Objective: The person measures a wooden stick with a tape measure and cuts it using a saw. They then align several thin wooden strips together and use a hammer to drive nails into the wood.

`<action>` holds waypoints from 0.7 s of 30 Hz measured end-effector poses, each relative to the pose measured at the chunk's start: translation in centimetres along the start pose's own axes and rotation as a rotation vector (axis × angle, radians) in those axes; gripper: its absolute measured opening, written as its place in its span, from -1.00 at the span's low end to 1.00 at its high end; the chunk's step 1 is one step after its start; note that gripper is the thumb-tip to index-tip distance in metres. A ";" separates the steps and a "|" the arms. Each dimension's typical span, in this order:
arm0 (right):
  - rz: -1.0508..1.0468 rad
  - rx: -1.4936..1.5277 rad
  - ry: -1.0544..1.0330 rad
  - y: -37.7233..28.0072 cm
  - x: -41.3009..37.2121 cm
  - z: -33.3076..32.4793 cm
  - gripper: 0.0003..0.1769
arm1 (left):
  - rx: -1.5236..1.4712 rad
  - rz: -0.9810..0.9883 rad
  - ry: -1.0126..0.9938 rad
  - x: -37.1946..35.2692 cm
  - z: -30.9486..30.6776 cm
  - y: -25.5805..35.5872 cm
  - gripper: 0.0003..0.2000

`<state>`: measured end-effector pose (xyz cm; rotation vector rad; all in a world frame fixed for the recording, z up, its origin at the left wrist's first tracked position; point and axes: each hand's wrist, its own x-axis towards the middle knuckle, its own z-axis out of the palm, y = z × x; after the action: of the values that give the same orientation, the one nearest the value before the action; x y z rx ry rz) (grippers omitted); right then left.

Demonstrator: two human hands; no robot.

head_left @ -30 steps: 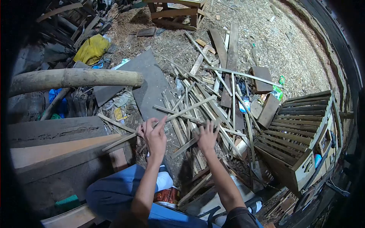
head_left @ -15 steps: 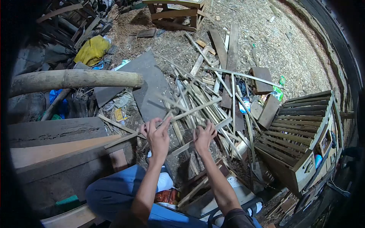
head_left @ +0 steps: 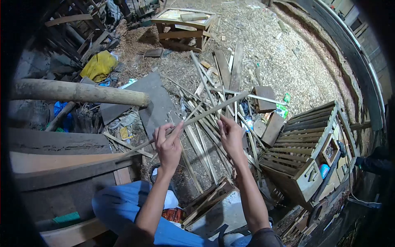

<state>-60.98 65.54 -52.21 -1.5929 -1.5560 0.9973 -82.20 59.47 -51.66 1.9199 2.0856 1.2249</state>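
A long thin wooden strip (head_left: pixel 214 109) runs slantwise across the middle of the view, its far end up at the right. My left hand (head_left: pixel 168 142) pinches it between thumb and fingers. Just below the strip's right part is my right hand (head_left: pixel 230 133), thumb and forefinger raised close to it; whether they touch the strip is unclear, and nothing shows between them. Under and beyond both hands lies a loose pile of thin wooden strips (head_left: pixel 205 146) on the ground.
A slatted wooden frame (head_left: pixel 296 144) stands at the right. On the left a thick bamboo pole (head_left: pixel 82 91) juts in above dark planks (head_left: pixel 57 141). Beyond are a grey board (head_left: pixel 158 99), a yellow cloth (head_left: pixel 98 66) and a low wooden table (head_left: pixel 181 35).
My right hand has moved up and right, away from the short strip it was at. The strip in my left hand now reaches farther up and right. The view has shifted right.
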 end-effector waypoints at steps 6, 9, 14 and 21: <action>-0.095 0.271 -0.188 -5.6 -0.8 -6.9 -0.58 | 0.036 0.082 0.077 4.5 -4.0 5.2 -0.54; -0.201 0.213 -0.025 -10.0 -1.1 -10.3 -0.66 | -0.011 0.155 0.089 7.3 -6.7 9.2 -0.64; -0.349 -0.038 0.176 -15.1 -3.1 -17.6 -0.73 | -0.115 0.248 0.105 11.0 -9.6 16.5 -0.67; -0.224 -0.526 0.335 -14.0 -13.2 -30.7 -0.77 | -0.061 0.590 0.066 10.6 -5.3 26.7 -0.60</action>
<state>-40.32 54.17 -24.68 -1.7603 -1.7886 0.1839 -65.60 63.60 -28.03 2.5950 1.5164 1.4277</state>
